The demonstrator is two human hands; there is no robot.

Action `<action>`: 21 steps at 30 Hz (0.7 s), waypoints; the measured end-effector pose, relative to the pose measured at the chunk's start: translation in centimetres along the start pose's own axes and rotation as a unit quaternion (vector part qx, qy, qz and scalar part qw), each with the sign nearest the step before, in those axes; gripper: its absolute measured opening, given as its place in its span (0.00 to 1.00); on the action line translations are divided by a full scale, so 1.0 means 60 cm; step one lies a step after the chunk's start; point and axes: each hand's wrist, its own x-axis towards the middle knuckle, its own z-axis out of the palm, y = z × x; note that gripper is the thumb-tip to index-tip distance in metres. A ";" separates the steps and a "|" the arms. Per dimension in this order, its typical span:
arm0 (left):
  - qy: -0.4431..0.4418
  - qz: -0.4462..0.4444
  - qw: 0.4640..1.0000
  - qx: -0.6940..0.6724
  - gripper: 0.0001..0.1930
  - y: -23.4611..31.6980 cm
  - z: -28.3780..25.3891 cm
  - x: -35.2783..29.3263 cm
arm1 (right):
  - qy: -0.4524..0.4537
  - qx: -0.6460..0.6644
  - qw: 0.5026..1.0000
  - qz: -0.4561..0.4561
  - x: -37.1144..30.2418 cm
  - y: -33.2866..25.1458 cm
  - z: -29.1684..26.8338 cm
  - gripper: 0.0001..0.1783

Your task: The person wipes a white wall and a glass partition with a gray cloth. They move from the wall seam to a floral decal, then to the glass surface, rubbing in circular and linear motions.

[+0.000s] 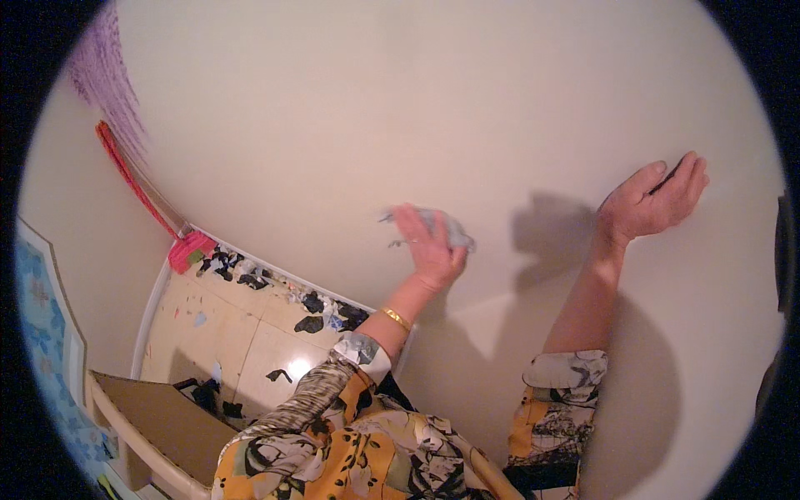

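My left hand [435,254] presses a crumpled grey cloth [454,232] against the pale wall, its fingers slightly blurred. A gold bracelet [397,317] circles that wrist. Farther right, my right hand [652,198] is raised before the wall with its fingers curled. Between the thumb and fingers shows a narrow dark thing [665,182]; most of it is hidden, so its kind cannot be made out. Both forearms come out of patterned orange, black and white sleeves.
Purple scribbles [100,75] mark the wall at upper left. Below them leans a red-handled broom with a pink head [192,251]. Dark and pale scraps [312,312] litter the tiled floor along the skirting. A cardboard box [162,417] and blue floral fabric [46,333] are at lower left.
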 end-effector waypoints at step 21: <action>-0.390 0.424 0.812 -0.091 0.35 -0.112 0.004 -0.063 | -0.004 -0.026 1.000 0.013 -0.008 0.008 -0.009 0.24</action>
